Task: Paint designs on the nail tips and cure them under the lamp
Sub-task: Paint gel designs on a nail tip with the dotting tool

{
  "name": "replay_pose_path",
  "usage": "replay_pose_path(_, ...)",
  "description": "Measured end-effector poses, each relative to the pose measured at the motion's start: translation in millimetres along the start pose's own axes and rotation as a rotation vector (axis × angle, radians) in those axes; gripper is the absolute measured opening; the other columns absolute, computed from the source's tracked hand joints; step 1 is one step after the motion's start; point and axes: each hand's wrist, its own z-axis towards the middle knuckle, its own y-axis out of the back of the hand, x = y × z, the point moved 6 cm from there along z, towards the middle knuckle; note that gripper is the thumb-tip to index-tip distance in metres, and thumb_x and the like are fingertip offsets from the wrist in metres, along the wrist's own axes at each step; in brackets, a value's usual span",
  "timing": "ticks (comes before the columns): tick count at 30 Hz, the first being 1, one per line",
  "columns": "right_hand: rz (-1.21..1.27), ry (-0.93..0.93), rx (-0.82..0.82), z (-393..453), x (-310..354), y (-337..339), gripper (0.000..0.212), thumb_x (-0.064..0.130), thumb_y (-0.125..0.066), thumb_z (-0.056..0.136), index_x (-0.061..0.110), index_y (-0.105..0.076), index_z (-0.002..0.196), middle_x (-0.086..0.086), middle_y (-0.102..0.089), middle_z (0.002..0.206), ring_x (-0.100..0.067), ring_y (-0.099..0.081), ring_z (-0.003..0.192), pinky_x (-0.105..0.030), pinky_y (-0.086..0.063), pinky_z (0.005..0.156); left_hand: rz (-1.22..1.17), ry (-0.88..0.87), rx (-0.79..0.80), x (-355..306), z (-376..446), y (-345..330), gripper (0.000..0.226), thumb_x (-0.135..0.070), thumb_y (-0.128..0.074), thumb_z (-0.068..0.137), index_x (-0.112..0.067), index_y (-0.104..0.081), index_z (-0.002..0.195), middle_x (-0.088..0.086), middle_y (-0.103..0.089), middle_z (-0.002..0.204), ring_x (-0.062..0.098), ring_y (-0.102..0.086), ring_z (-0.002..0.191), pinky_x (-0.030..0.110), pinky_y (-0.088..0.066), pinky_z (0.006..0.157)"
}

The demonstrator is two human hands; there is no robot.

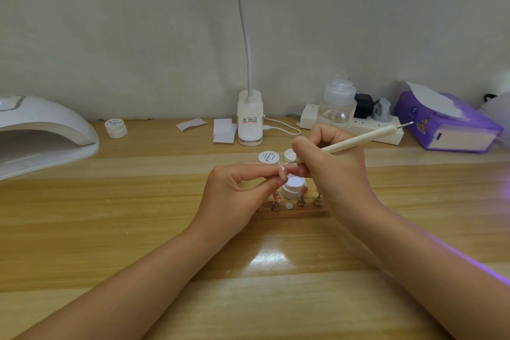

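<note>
The left hand (234,190) holds a small nail tip (283,172) pinched between its fingers (265,171), raised just above the wooden counter (110,215) near its middle. The right hand (334,171) grips a cream dotting pen (356,143) like a pencil, fingers curled round the shaft, and the fine lower point meets the top of the nail tip. The pen's far end slants up to the right and ends in a thin metal pin.

The nail tip is pale pink with small white dots on it. A second pink, dotted tip (276,197) stands just below the left hand on a wooden holder (298,211), which lies directly under both hands. Three metal stands show on that holder, plus one small white disc (288,205); the left hand hides the rest.

One open jar of white gel (294,188) sits just behind the holder, touching the right hand's fingers. Its lid count is unclear, but two round white caps (268,158) lie beyond the hands. One more closed jar (116,128) sits far left beside the single white curing lamp (41,132).
</note>
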Motion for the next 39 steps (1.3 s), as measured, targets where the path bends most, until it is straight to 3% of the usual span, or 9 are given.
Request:
replay_pose_path(7,0.065,-0.034,-0.019,0.9,-2.6,1.0,0.031,-0.004,-0.055,0.077,0.009,-0.044,0.051,0.006,-0.045,0.040,-0.005,-0.055,0.038,-0.024,-0.051,0.045,0.013,0.010,-0.006,0.8,0.3,0.6,0.017,-0.016,-0.068,0.075,-0.016,-0.072,0.092,-0.020,-0.070,0.089,-0.002,-0.065,0.089,0.008,-0.045,0.078)
replay_pose_path(14,-0.038,0.016,0.027,-2.0,1.7,-0.9,0.028,0.003,-0.056,0.071,0.013,-0.043,0.048,0.004,-0.046,0.040,-0.002,-0.052,0.040,-0.021,-0.047,0.040,0.029,0.051,-0.024,4.2,-0.6,1.6,0.015,-0.012,-0.070,0.075,-0.011,-0.074,0.089,-0.007,-0.072,0.088,0.002,-0.066,0.089,0.012,-0.047,0.080)
replay_pose_path(18,-0.055,0.038,0.049,-2.7,2.8,-2.3,0.030,0.003,-0.056,0.069,0.014,-0.042,0.046,0.002,-0.046,0.039,-0.003,-0.050,0.038,-0.018,-0.041,0.037,0.028,0.053,-0.032,2.3,-0.6,1.8,0.016,-0.011,-0.071,0.073,-0.014,-0.073,0.089,-0.011,-0.071,0.086,0.000,-0.066,0.086,0.010,-0.046,0.077)
replay_pose_path(39,-0.080,0.074,0.060,-1.2,1.9,-2.6,0.038,0.001,-0.057,0.071,0.021,-0.045,0.040,0.003,-0.048,0.038,-0.005,-0.048,0.039,-0.016,-0.041,0.040,0.032,0.045,-0.026,2.4,-0.4,1.9,0.019,-0.013,-0.070,0.073,-0.016,-0.072,0.091,-0.014,-0.071,0.085,-0.001,-0.066,0.087,0.010,-0.047,0.078)
